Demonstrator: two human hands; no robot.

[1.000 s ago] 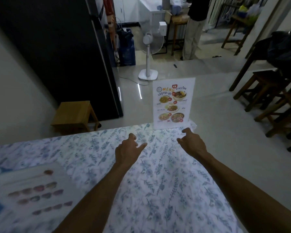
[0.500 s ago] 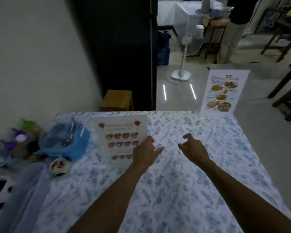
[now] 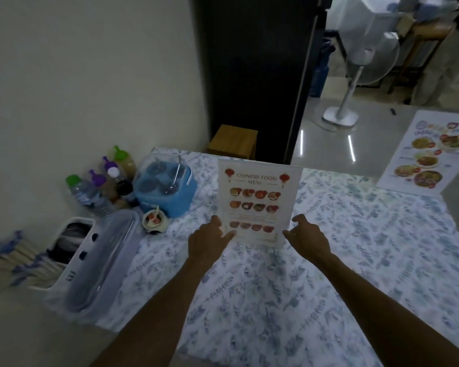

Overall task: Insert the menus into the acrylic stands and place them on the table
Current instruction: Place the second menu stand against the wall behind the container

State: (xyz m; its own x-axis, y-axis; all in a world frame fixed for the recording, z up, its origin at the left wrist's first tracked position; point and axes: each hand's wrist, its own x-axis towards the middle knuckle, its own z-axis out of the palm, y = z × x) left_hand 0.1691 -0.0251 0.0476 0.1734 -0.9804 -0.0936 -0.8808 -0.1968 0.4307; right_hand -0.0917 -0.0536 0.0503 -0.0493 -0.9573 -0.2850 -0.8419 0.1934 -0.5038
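Note:
A Chinese food menu in a clear acrylic stand (image 3: 257,200) stands tilted on the floral tablecloth (image 3: 329,260) at mid-table. My left hand (image 3: 208,241) pinches its lower left edge, thumb over the front. My right hand (image 3: 306,238) hovers at its lower right corner with fingers apart; whether it touches is unclear. A second menu in a stand (image 3: 429,157), showing colourful dishes, stands upright at the table's far right corner.
At the left sit sauce bottles (image 3: 101,178), a blue condiment caddy (image 3: 167,186), a small sauce cup (image 3: 154,221), a lidded grey cutlery box (image 3: 101,260) and packed chopsticks (image 3: 13,260). Beyond the table are a wooden stool (image 3: 233,140), a black fridge (image 3: 252,75) and a standing fan (image 3: 355,70).
My view swung left from the far-corner menu. Both hands moved to the Chinese food menu, which went from lying nearly flat to standing, with my left hand on its edge.

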